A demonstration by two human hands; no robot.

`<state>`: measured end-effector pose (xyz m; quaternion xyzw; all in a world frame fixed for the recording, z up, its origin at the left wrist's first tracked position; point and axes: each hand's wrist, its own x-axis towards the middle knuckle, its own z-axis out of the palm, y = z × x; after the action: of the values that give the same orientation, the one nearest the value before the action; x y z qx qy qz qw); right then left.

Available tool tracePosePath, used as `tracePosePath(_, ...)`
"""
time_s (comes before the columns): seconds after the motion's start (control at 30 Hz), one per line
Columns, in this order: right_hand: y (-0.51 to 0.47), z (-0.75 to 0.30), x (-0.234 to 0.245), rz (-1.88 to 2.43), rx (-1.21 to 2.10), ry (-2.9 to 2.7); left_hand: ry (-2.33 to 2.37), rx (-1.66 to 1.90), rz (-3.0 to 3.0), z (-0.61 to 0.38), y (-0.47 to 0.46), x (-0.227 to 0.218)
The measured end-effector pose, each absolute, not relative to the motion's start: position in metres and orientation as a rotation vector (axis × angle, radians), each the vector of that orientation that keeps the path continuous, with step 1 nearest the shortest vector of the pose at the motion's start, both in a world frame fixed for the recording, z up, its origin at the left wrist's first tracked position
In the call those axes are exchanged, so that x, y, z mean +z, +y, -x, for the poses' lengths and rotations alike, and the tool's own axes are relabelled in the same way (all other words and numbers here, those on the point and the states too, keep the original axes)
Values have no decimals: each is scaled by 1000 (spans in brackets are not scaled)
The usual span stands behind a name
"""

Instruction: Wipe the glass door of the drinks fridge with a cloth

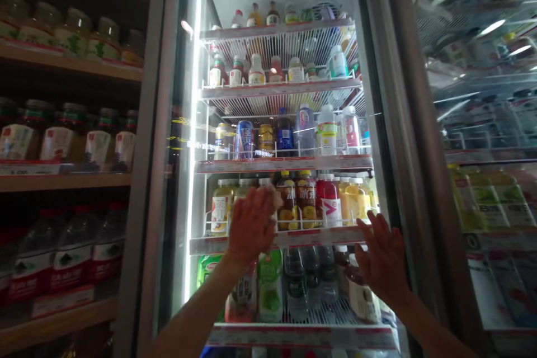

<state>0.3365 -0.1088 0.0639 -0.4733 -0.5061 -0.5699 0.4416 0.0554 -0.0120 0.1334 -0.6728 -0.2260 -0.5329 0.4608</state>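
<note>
I face a lit drinks fridge with wire shelves full of bottles and cans. My left hand is up at the third shelf, and its fingers curl around a pale bottle with a white cap among the juice bottles. An orange-labelled bottle and a red one stand just right of it. My right hand is lower and to the right. It is open with spread fingers, held flat by the fridge's right edge in front of a brown bottle.
A dark frame post divides this fridge from a second glass-fronted one on the right. Wooden shelves on the left carry jars and water bottles. A bright light strip runs down the fridge's left side.
</note>
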Motion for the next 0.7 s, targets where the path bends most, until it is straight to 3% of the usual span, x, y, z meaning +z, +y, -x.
tracePosePath(0.13,-110,-340,92,1165,-1391,-1209,-1069,-1689,1434,15,11,160)
tracePosePath(0.23,-102,-342,111,1215,-1371,-1131,-1186,-1814,1321,5,10,178)
tracePosePath(0.47,-93,-341,114,1206,-1395,-1100,-424,-1195,1713,-147,-35,179)
tracePosePath(0.57,-94,-342,114,1227,-1404,-1092,-173,-953,1799,-169,-44,187)
tracePosePath(0.7,-96,-347,112,1201,-1406,-1121,-414,-1136,1765,-106,-20,221)
